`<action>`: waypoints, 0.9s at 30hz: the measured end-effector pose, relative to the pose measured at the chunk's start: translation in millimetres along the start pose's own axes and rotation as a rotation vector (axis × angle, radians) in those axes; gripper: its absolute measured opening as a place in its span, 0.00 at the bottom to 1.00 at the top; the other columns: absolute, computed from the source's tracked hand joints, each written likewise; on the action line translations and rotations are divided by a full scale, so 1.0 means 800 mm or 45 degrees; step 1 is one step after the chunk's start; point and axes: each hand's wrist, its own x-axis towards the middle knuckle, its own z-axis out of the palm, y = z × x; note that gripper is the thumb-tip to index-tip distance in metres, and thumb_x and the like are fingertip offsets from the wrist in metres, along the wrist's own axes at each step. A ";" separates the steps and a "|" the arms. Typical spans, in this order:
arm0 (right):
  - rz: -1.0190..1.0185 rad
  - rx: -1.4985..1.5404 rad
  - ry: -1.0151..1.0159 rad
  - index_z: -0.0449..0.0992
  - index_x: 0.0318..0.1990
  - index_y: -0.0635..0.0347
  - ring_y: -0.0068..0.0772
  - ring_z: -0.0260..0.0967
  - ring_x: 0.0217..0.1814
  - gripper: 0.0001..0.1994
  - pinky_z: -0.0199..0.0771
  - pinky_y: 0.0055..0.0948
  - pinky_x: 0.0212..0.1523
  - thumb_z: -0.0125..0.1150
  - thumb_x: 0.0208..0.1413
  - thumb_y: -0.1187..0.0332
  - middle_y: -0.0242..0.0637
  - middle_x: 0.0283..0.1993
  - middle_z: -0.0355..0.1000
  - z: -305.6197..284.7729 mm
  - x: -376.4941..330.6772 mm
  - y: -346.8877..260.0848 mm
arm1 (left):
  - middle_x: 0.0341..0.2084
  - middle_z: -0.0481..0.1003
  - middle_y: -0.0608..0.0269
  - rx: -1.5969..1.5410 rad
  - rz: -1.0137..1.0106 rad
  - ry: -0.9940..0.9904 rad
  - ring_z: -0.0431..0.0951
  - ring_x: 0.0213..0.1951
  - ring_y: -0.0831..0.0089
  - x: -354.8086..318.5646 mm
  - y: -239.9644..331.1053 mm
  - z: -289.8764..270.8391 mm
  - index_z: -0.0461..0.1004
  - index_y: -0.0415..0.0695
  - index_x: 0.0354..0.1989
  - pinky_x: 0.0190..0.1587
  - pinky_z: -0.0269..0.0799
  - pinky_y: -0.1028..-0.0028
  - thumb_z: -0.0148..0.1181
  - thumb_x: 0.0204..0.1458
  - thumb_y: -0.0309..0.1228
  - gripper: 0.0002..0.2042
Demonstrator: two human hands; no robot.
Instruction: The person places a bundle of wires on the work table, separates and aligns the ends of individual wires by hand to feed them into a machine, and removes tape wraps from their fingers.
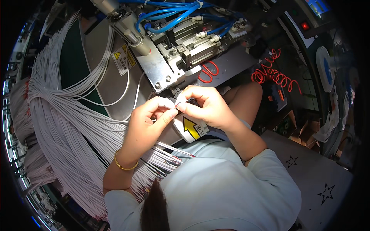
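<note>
Left hand [148, 122] and right hand [210, 107] are pinching what seems a small reddish wire end [176, 107], just below the metal fixture [156, 69]. This piece is looking mid-handling; white cables [73, 127] are lying bunched at left, can't tell which are done.

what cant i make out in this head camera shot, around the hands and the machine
All in the head view:
- The small piece between the left hand and right hand: too small, mostly covered by fingers.
- Part of the white cables: hidden behind the left forearm.
- The machine's top: cut off by the upper edge.
- The blue screen's content: blurred and cut off there too.
</note>
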 end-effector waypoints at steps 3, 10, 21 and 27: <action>-0.430 -0.709 -0.052 0.75 0.29 0.64 0.31 0.67 0.30 0.05 0.65 0.28 0.37 0.65 0.49 0.73 0.36 0.28 0.72 -0.010 0.005 -0.001 | 0.27 0.75 0.70 0.323 0.058 -0.066 0.72 0.30 0.85 -0.001 0.000 -0.004 0.74 0.37 0.38 0.35 0.68 0.82 0.59 0.56 0.23 0.04; -0.713 -0.990 -0.070 0.73 0.29 0.63 0.33 0.66 0.30 0.04 0.61 0.31 0.38 0.60 0.51 0.73 0.37 0.27 0.70 -0.015 0.008 0.002 | 0.23 0.72 0.73 -0.060 -0.038 0.016 0.66 0.25 0.88 -0.003 -0.006 0.000 0.74 0.38 0.35 0.28 0.63 0.83 0.58 0.56 0.24 0.03; -0.520 -0.708 0.263 0.71 0.30 0.65 0.41 0.65 0.31 0.07 0.64 0.33 0.38 0.55 0.57 0.71 0.40 0.26 0.67 -0.013 0.005 0.028 | 0.20 0.73 0.62 0.736 0.182 0.156 0.72 0.20 0.72 0.003 0.006 -0.004 0.76 0.40 0.34 0.24 0.64 0.73 0.62 0.52 0.28 0.05; -0.454 -1.086 0.224 0.69 0.30 0.65 0.43 0.65 0.30 0.08 0.64 0.35 0.37 0.54 0.59 0.70 0.41 0.26 0.66 -0.030 0.017 0.042 | 0.23 0.73 0.57 0.920 0.206 0.184 0.73 0.22 0.59 0.000 -0.006 -0.004 0.76 0.42 0.35 0.24 0.67 0.65 0.62 0.50 0.29 0.06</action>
